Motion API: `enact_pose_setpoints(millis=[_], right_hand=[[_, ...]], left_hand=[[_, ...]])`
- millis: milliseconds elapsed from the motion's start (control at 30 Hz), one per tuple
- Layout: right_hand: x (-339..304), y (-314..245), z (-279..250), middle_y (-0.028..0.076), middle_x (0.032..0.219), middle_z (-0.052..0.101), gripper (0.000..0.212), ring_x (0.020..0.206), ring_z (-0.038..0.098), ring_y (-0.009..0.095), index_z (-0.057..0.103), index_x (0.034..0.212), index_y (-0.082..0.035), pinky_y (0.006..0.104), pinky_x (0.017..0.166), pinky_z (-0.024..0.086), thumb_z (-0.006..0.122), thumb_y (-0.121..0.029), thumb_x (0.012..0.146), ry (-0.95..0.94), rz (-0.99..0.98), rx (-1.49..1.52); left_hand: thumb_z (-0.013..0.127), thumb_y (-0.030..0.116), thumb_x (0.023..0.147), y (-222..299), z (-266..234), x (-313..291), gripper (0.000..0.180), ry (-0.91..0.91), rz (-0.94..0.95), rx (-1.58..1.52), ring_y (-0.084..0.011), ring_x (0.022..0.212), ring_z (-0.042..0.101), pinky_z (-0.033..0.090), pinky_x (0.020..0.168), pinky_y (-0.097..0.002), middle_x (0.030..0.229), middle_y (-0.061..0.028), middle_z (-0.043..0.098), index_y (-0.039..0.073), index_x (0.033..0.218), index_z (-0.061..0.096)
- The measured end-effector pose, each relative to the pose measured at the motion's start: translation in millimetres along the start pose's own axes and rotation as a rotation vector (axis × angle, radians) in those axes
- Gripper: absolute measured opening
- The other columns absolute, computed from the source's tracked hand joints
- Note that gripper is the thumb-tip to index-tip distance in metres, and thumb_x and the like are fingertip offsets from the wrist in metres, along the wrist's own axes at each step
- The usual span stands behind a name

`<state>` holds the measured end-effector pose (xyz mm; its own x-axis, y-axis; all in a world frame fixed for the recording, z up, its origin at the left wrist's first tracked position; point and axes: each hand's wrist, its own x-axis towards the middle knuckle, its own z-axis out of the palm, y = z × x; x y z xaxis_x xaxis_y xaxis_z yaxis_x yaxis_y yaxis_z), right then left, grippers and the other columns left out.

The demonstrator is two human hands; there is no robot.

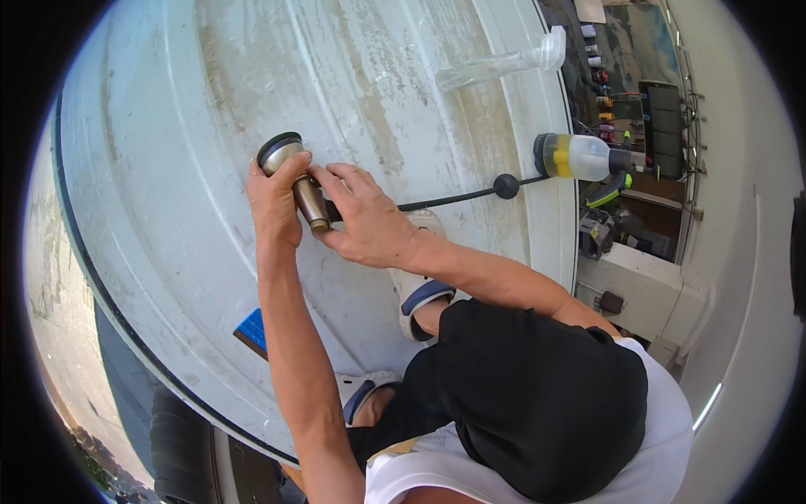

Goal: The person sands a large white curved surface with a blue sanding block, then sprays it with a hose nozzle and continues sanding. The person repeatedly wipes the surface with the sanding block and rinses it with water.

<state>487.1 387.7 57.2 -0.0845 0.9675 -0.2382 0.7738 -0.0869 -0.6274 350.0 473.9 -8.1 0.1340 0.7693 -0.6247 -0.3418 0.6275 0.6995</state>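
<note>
My left hand (275,206) is wrapped round the head of an air sander (311,202), a bronze and silver hand tool with a round black pad. The sander is tilted, its pad end pointing away from me and its narrow handle toward me. Close beside the handle, my right hand (374,223) is curled over the end of a black hose (453,200). A dark piece shows between its thumb and fingers; whether it is joined to the sander I cannot tell. Both hands are above a worn white ribbed metal surface (336,92).
A black ball (506,186) sits on the hose. Right of it lies a bottle with yellow and clear parts (579,157); a clear plastic bottle (491,70) lies farther off. A blue block (253,333) rests by my left forearm. My clogs (424,294) stand on the surface, whose dark-trimmed edge curves at left.
</note>
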Motion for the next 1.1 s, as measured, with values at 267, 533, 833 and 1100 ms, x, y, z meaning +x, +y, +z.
enact_pose_setpoints(millis=[267, 533, 833, 1100], right_hand=[[-124, 96, -60, 0.02, 0.137, 0.066, 0.051, 0.12, 0.068, 0.036, 0.062, 0.139, -0.002, 0.0444, 0.093, 0.058, 0.076, -0.022, 0.094, 0.292, 0.312, -0.17], [-271, 239, -258, 0.017, 0.154, 0.053, 0.094, 0.142, 0.049, 0.035, 0.04, 0.161, -0.002, 0.0541, 0.115, 0.04, 0.083, -0.045, 0.089, 1.262, 1.17, 0.234], [-249, 338, -325, 0.006, 0.101, 0.066, 0.033, 0.093, 0.065, 0.022, 0.067, 0.112, -0.01, 0.042, 0.085, 0.053, 0.082, -0.031, 0.092, 1.202, 0.865, 0.768], [-206, 316, -318, 0.003, 0.071, 0.054, 0.022, 0.057, 0.056, 0.018, 0.059, 0.083, -0.006, 0.0354, 0.051, 0.048, 0.072, -0.013, 0.099, 1.408, 0.847, 0.779]], left_hand=[[0.08, 0.01, 0.087, -15, -6, -8, 0.073, -0.082, 0.063, -0.073, -0.0247, 0.089, 0.073, 0.058, 0.082, -0.0364, 0.108, -0.0151, 0.066, -0.007, 0.148, 0.044], [0.08, 0.018, 0.089, -10, -19, -1, 0.059, -0.061, 0.097, 0.086, -0.0233, 0.094, 0.073, 0.058, 0.083, -0.0359, 0.11, -0.0132, 0.069, -0.005, 0.136, 0.055], [0.079, 0.015, 0.088, -20, -12, 0, 0.049, -0.033, 0.067, 0.087, -0.0238, 0.095, 0.074, 0.058, 0.081, -0.0362, 0.109, -0.0136, 0.069, -0.004, 0.128, 0.059], [0.08, 0.016, 0.088, -17, -27, 5, 0.045, 0.012, 0.101, 0.103, -0.0206, 0.088, 0.073, 0.058, 0.077, -0.0333, 0.104, -0.0129, 0.072, -0.003, 0.124, 0.062]])
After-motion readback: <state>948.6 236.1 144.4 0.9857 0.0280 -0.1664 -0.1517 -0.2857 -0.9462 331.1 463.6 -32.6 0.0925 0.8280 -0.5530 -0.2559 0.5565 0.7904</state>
